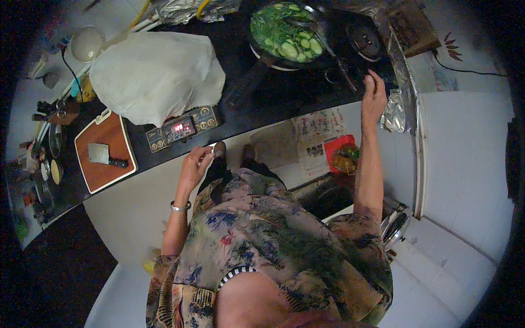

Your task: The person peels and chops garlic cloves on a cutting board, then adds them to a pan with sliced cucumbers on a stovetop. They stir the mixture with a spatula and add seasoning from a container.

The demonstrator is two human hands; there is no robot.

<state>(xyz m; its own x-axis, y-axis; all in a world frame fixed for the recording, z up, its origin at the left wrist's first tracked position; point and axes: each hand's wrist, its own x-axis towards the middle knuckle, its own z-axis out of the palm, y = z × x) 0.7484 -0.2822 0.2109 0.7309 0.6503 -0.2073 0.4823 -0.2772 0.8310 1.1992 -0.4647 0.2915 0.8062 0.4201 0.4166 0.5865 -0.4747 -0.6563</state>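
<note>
My left hand [197, 165] hangs in front of the counter's edge, fingers loosely curled and apart, with no held object visible. Past the right end of the ladle's handle, my right hand [374, 96] reaches over the black counter; its fingers are slightly bent and nothing shows in them. A metal ladle [334, 53] leans in a dark wok, its handle pointing towards me. Sliced green vegetables [289, 47] and leafy greens lie in liquid in the wok [262, 59]. To the wok's right is a dark round burner or pan [365, 41].
A white cloth [158, 76] covers something behind a lit control panel [182, 128]. At left, a cleaver [99, 154] rests on a brown cutting board [104, 180]. Crumpled foil [395, 112] and a foil-covered edge stand at right. A red container [330, 153] with food sits below the counter.
</note>
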